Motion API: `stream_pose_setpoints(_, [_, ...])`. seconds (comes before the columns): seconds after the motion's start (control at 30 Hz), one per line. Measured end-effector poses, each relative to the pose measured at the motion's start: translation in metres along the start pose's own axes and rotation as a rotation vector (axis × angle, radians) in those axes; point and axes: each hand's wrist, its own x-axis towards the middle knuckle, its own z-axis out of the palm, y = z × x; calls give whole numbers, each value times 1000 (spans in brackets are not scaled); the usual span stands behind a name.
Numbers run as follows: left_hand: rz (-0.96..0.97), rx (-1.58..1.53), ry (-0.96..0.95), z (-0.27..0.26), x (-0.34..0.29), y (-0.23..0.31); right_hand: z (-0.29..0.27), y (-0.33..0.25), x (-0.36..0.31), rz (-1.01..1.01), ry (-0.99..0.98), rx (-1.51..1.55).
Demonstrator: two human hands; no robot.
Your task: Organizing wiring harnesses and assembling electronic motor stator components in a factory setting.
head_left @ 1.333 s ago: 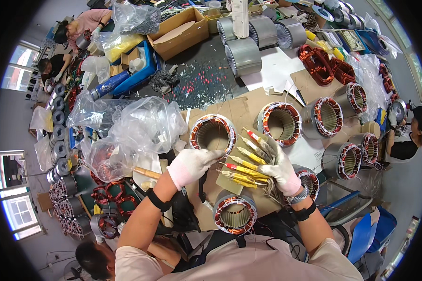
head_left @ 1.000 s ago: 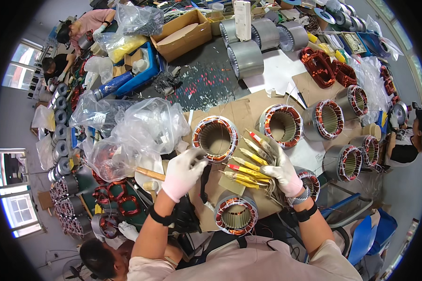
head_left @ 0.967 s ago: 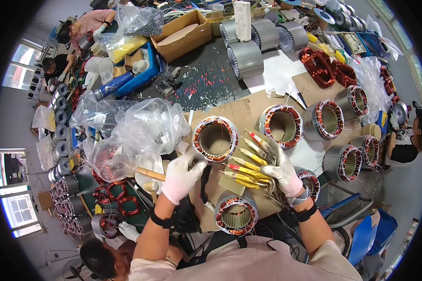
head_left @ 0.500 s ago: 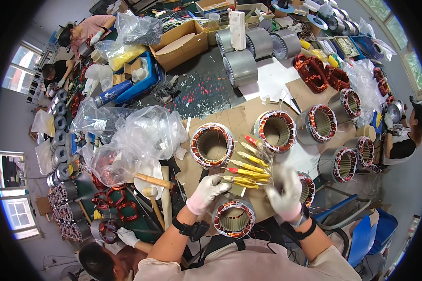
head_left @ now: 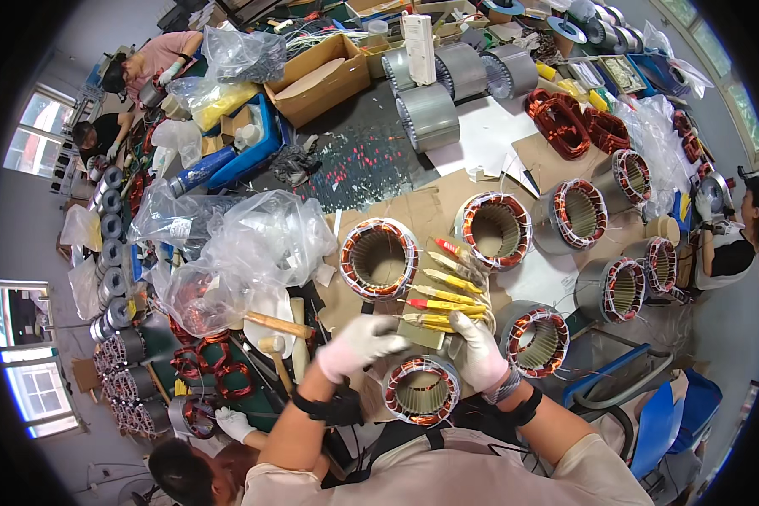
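In front of me stands a grey motor stator (head_left: pixel 422 390) with copper windings laced in white. Just beyond it, a fan of yellow and red clip-like leads (head_left: pixel 447 297) lies on the cardboard, their cables bunched to the right. My gloved left hand (head_left: pixel 358 347), blurred by motion, is in the air left of the stator, fingers apart and nothing seen in them. My gloved right hand (head_left: pixel 482 356) is at the stator's right, its fingertips drawn together against the lowest yellow leads. Whatever those fingertips hold is hidden.
More wound stators (head_left: pixel 379 259) surround the leads, several at the right. Mallets (head_left: pixel 278 325) and clear plastic bags (head_left: pixel 266 240) lie left. Bare steel cores (head_left: pixel 428 116) and red coils (head_left: pixel 558 124) sit farther back. A co-worker's gloved hand (head_left: pixel 234 424) is at lower left.
My right hand has moved left and nearer, from beside the cables to the lowest leads, uncovering the stator at right. My left hand has drawn back left from the leads.
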Motion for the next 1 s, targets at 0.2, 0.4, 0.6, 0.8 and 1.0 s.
stream_pose_setpoints(0.2, [127, -172, 473, -74, 33, 59, 7, -2, -2, 49, 33, 58])
stream_pose_setpoints(0.4, [208, -300, 214, -68, 95, 79, 11, -1, -4, 17, 3, 33])
stream_pose_setpoints(0.6, [195, -101, 248, -59, 71, 84, 10, -2, -2, 56, -5, 95])
stream_pose_setpoints(0.8, [186, -132, 286, -52, 57, 60, 2, 11, 7, 12, 102, 95])
stream_pose_setpoints(1.0, [191, -189, 321, -50, 48, 49, 0, 15, 8, 114, 149, 135])
